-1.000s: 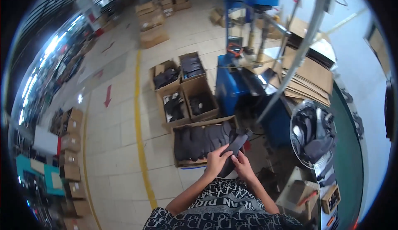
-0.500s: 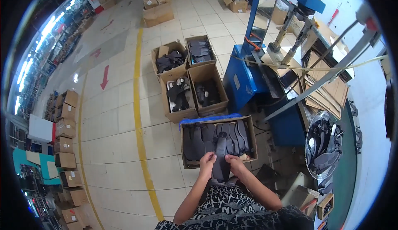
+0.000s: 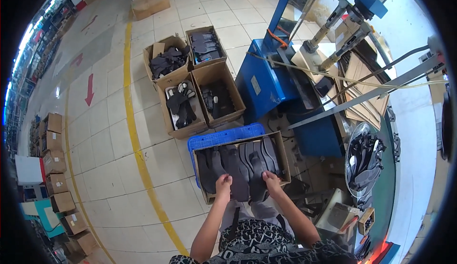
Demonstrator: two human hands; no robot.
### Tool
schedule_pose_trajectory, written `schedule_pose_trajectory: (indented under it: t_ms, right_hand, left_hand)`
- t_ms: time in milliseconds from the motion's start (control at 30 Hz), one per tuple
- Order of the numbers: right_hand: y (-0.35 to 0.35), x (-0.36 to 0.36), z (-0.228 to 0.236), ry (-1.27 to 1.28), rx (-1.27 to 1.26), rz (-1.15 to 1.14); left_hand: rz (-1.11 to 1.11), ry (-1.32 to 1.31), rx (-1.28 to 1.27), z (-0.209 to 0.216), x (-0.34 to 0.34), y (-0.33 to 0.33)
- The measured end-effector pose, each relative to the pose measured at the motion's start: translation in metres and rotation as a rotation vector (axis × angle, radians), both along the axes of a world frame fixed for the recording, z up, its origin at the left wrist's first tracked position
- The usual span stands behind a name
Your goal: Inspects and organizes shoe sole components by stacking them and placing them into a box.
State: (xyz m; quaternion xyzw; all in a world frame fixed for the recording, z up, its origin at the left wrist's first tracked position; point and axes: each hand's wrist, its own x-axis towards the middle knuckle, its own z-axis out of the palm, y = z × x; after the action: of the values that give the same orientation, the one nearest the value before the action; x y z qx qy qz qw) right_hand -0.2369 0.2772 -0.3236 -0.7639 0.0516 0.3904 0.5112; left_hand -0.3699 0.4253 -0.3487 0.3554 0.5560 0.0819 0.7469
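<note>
My left hand (image 3: 223,186) is closed on the edge of a dark grey sole-shaped piece (image 3: 239,180). My right hand (image 3: 272,183) pinches the edge of a second dark grey sole-shaped piece (image 3: 257,180). Side by side, the two pieces overhang the near edge of an open cardboard box (image 3: 284,161) in front of me. Several similar dark pieces (image 3: 269,152) stand packed in that box, overlapping in a row. Whether the held pieces rest on those in the box cannot be made out. My fingers beneath the pieces are hidden.
Under the box lies a blue plastic crate (image 3: 223,135). Beyond it stand several open cartons (image 3: 230,116) with dark parts inside. A blue press machine (image 3: 266,80) is at the right, with a basket of dark parts (image 3: 364,164) nearby. A yellow floor line (image 3: 135,145) runs on the left.
My hands have moved apart and away from my body, over the box. Before, one sole-shaped piece showed between them; now two lie side by side. The view has shifted, showing more blue crate.
</note>
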Motion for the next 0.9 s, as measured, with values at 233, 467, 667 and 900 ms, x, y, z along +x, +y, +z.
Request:
schedule_pose_trajectory:
  t_ms: [233,467,667,900]
  right_hand:
    - [0.042,0.013,-0.067,-0.133,-0.054,0.185]
    - [0.067,0.013,-0.109,-0.093,-0.002,0.205]
    - [0.077,0.000,-0.113,-0.195,0.072,0.181]
    - [0.056,0.040,-0.134,-0.510,-0.185,0.496]
  left_hand:
    - [0.050,0.113,0.127,-0.064,0.032,0.003]
    - [-0.260,0.287,0.663,-0.068,0.027,0.032]
    - [-0.624,0.510,0.865,-0.051,0.017,0.059]
    - [-0.663,0.221,1.018,-0.068,0.041,0.035]
